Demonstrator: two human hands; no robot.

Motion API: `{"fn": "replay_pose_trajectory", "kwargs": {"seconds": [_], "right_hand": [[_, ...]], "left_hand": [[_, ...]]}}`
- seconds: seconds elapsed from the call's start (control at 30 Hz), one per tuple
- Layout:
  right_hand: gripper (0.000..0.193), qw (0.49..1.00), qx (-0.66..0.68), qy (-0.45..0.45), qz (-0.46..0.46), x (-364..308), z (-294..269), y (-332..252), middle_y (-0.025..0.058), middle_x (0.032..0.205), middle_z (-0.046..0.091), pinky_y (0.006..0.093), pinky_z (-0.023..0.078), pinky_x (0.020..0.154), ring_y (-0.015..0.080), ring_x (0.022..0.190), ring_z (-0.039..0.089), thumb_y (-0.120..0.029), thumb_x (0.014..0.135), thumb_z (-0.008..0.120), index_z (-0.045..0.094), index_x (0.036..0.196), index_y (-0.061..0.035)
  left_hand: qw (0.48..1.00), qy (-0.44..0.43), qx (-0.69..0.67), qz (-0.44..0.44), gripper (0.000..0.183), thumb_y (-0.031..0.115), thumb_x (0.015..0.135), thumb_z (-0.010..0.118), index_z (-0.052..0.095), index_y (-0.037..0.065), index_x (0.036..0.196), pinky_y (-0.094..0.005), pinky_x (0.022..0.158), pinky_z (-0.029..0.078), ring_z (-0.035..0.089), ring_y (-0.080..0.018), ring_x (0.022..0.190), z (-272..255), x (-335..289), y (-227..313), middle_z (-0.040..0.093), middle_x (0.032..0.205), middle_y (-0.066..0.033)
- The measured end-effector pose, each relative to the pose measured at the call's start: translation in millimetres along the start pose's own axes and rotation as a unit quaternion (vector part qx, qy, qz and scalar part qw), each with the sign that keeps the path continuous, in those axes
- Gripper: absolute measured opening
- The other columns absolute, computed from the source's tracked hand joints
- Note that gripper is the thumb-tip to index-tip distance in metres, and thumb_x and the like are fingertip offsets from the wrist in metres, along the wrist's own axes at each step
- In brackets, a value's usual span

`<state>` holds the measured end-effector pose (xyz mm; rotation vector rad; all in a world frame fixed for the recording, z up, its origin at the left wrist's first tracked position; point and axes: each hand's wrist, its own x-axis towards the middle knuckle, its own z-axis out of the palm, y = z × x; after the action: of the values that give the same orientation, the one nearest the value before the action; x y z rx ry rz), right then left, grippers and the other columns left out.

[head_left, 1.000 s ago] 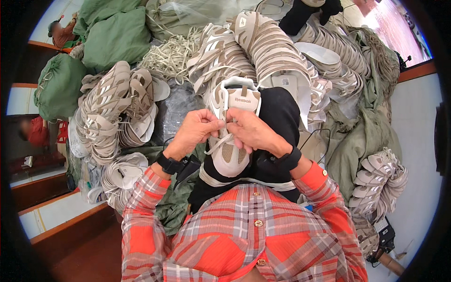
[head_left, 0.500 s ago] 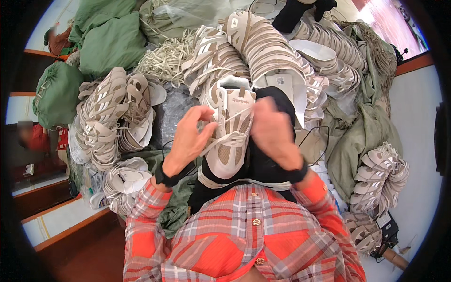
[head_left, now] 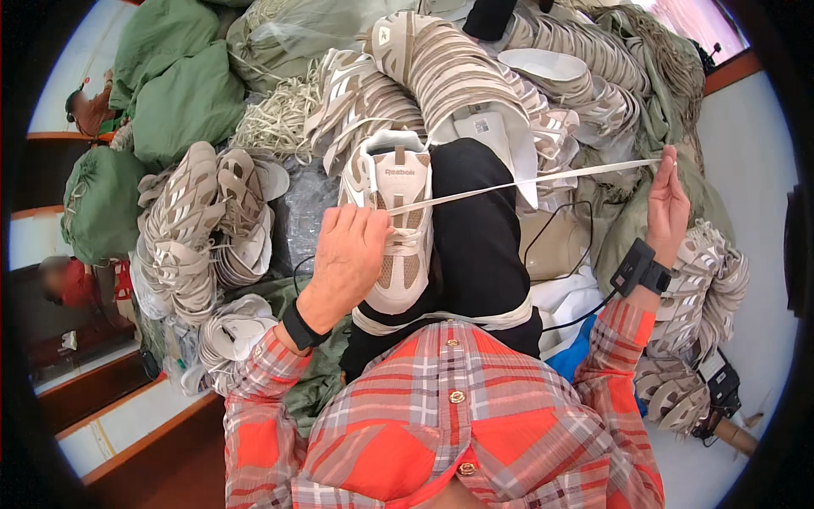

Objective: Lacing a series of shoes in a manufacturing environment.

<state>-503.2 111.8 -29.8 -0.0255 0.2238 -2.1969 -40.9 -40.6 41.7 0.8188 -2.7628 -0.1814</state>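
Observation:
A beige and white sneaker [head_left: 409,180] rests on my black-trousered left thigh, toe toward me. My left hand [head_left: 349,259] is closed over the left side of its lacing, covering those eyelets. A flat cream shoelace [head_left: 560,176] runs taut from the sneaker's lacing out to the right. Its far end is pinched between the fingertips of my right hand [head_left: 667,208], raised well away from the shoe. More lace crosses the lower part of the tongue, partly hidden by my left fingers.
Stacked shoe uppers [head_left: 454,76] stand just beyond my knees, and another pile [head_left: 182,225] sits to the left. A bundle of cream laces [head_left: 280,119] lies behind. Green sacks [head_left: 182,93] fill the back left. A black cable [head_left: 585,318] hangs from the device on my right wrist.
My right hand has swung from beside the sneaker far out to the right, drawing the shoelace straight. My left hand has closed onto the shoe's left side. The head view has shifted slightly.

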Motion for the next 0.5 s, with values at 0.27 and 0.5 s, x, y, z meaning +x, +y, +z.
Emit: {"fn": "replay_pose_trajectory", "kwargs": {"seconds": [0.27, 0.5], "right_hand": [[0.025, 0.999, -0.040, -0.012, -0.007, -13.5, -37.0, -22.9, 0.0228, 0.114, 0.058, 0.0372, 0.052, 0.094, 0.0303, 0.105, 0.059, 0.002, 0.096, 0.040, 0.049, 0.118, 0.0114], [0.020, 0.994, -0.070, 0.080, -0.017, -21.3, -41.3, -7.3, 0.0180, 0.103, 0.061, 0.0297, 0.055, 0.079, 0.0235, 0.088, 0.062, 0.002, 0.094, 0.047, 0.050, 0.112, 0.0104]], "left_hand": [[0.984, -0.068, -0.091, 0.136, 0.019, 0.010, 0.074, 0.069, 0.061, 0.007, 0.091, -0.0325, 0.075, 0.038, 0.050, -0.0192, 0.069, -32.7, -38.1, 2.2, 0.052, 0.069, -0.0013], [0.992, 0.008, -0.079, -0.096, 0.020, 0.010, 0.071, 0.070, 0.060, 0.008, 0.089, -0.0356, 0.068, 0.039, 0.053, -0.0239, 0.075, -9.8, -38.4, -12.8, 0.054, 0.077, -0.0052]]}}
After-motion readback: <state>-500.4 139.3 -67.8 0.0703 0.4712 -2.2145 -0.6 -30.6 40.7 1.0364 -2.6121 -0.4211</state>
